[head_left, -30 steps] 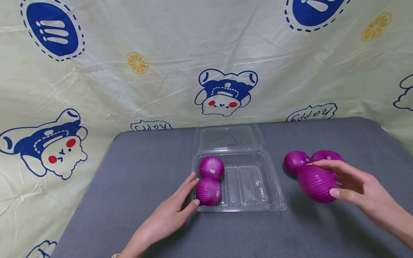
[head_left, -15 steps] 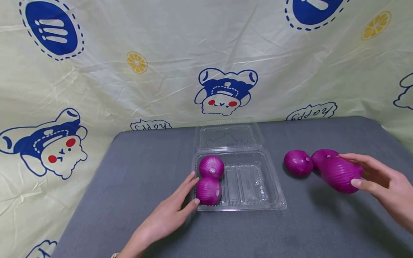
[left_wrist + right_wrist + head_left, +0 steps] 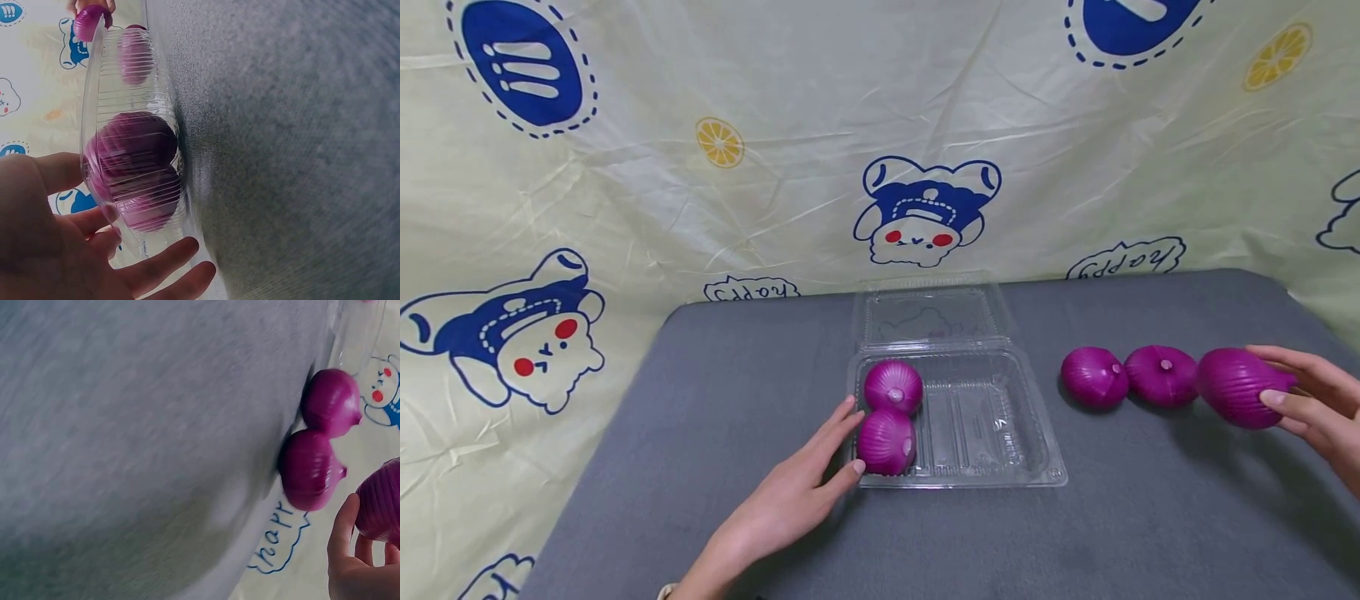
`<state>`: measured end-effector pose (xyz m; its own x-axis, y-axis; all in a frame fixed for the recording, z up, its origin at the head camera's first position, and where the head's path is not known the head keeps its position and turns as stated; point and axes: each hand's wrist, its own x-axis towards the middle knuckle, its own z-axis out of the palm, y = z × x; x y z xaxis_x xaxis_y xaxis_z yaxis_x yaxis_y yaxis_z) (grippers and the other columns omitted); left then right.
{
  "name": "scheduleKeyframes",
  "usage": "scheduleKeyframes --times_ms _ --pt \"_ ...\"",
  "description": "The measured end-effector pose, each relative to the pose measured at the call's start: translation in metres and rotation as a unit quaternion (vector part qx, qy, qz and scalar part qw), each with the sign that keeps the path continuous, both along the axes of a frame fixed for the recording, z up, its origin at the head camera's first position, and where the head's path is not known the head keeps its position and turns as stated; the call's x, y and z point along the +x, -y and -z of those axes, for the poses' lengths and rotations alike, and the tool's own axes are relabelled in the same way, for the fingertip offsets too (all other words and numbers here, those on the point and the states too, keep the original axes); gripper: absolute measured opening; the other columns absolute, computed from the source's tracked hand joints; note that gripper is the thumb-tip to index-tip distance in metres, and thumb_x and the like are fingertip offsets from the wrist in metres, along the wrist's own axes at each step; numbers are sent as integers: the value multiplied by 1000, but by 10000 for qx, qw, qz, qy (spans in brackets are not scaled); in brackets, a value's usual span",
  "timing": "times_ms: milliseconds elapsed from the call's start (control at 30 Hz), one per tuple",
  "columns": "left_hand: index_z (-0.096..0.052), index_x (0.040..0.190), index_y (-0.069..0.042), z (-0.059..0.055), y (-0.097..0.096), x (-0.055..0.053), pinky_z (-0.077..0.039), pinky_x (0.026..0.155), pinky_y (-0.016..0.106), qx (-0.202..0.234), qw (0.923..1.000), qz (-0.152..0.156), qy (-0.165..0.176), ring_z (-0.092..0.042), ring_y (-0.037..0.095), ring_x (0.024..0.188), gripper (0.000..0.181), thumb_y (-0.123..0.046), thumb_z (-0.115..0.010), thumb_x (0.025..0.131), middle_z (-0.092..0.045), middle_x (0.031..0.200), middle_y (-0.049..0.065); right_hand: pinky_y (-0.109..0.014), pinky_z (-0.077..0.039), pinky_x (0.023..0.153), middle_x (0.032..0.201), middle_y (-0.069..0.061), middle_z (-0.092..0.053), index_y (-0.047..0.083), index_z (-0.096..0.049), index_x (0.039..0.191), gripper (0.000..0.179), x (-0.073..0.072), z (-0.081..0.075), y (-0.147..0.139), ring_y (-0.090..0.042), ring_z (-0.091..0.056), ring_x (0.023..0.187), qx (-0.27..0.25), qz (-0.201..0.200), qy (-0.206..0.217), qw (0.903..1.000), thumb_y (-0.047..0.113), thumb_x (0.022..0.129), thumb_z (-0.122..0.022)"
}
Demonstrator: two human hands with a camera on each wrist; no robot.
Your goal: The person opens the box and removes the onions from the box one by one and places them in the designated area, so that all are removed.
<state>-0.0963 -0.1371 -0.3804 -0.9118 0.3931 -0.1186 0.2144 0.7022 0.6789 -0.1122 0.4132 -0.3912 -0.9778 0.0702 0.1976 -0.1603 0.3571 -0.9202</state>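
Note:
My right hand (image 3: 1318, 400) holds a red onion (image 3: 1242, 387) above the table at the right, pinched between thumb and fingers. In the right wrist view the same red onion (image 3: 382, 503) shows at the edge, over the fingertips. Two more onions (image 3: 1094, 378) (image 3: 1161, 377) sit side by side on the cloth, just left of it. A clear plastic clamshell box (image 3: 977, 417) lies with its lid folded back; inside, along its left wall, are two onions (image 3: 892, 387) (image 3: 886, 442). My left hand (image 3: 790, 500) rests at that left wall, fingers spread and nearly straight, fingertips at the rim (image 3: 85, 144).
The grey cloth-covered table (image 3: 737, 400) carries everything. Behind it hangs a pale printed curtain (image 3: 790, 217), close to the box's raised lid (image 3: 932, 317). The right side of the box holds nothing but its ribbed floor.
My right hand has moved right and slightly back with its onion, from in front of the loose pair to their right, uncovering both. The left hand and the box have stayed put.

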Motion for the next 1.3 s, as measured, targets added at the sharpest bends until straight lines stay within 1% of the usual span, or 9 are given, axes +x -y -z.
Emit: scheduleKeyframes --times_ms 200,467,800,867,933,1033,1067,1167,1300 --pt "-32 154 -33 1 0 -1 -30 110 54 -3 10000 35 -12 -24 11 144 62 -54 -49 99 -11 159 -25 -15 -53 64 119 12 -55 18 -56 136 47 -3 5 -11 6 -60 94 -923 -142 -104 9956 -8 97 -51" --pt "-32 154 -31 0 2 -1 -30 111 52 36 9999 101 -50 -24 9 143 62 -54 -49 99 -11 159 -24 -12 -50 54 99 28 -49 39 -57 121 47 -11 -5 -10 15 -55 73 234 905 325 9951 2 93 -65" --pt "-31 154 -34 -1 0 -2 -30 109 56 -2 10000 60 57 -24 12 144 63 -55 -50 98 -12 159 -24 -12 -47 52 111 24 -40 45 -49 127 54 -26 10 -24 22 -40 75 1630 1205 361 9786 19 88 -76" --pt "-31 154 -34 -1 0 -1 -30 109 55 -8 10000 63 35 -25 11 144 63 -55 -50 98 -11 158 -25 -10 -44 52 125 11 -49 40 -48 135 56 -29 11 -25 4 -57 79 1912 1166 491 9734 22 89 -75" --pt "-31 154 -34 -1 1 -1 -31 109 55 -5 10000 75 8 -25 11 143 63 -55 -49 98 -11 158 -25 -24 -55 66 137 -11 -50 23 -45 146 61 -32 10 -25 -27 -63 95 2169 1103 740 9671 27 91 -72" --pt "-31 154 -34 0 1 -1 -31 109 54 6 10000 89 -6 -25 11 143 63 -55 -49 98 -11 158 -26 -24 -52 63 139 -45 -30 -2 -31 150 77 -38 9 -26 -66 -38 110 2507 1025 1113 9562 35 93 -68" --pt "-31 155 -34 0 1 -1 -31 109 55 8 10000 88 10 -25 11 143 63 -55 -49 98 -10 158 -25 -26 -53 63 138 -44 -30 -5 -31 148 78 -39 9 -27 -66 -39 110 2558 983 1176 9545 37 93 -67" --pt "-29 155 -35 1 1 -2 -31 109 55 -8 9999 52 101 -24 11 144 63 -56 -49 98 -9 158 -26 -17 -44 49 136 -42 -34 -3 -35 146 77 -43 13 -32 -21 -63 96 2520 906 1229 9556 39 92 -69" --pt "-28 155 -37 0 1 -3 -30 110 55 -45 9998 8 209 -23 9 144 64 -57 -49 97 -8 158 -28 -20 -49 53 127 -16 -51 27 -46 138 55 -44 16 -35 25 -37 72 2290 799 1099 9639 37 90 -72"
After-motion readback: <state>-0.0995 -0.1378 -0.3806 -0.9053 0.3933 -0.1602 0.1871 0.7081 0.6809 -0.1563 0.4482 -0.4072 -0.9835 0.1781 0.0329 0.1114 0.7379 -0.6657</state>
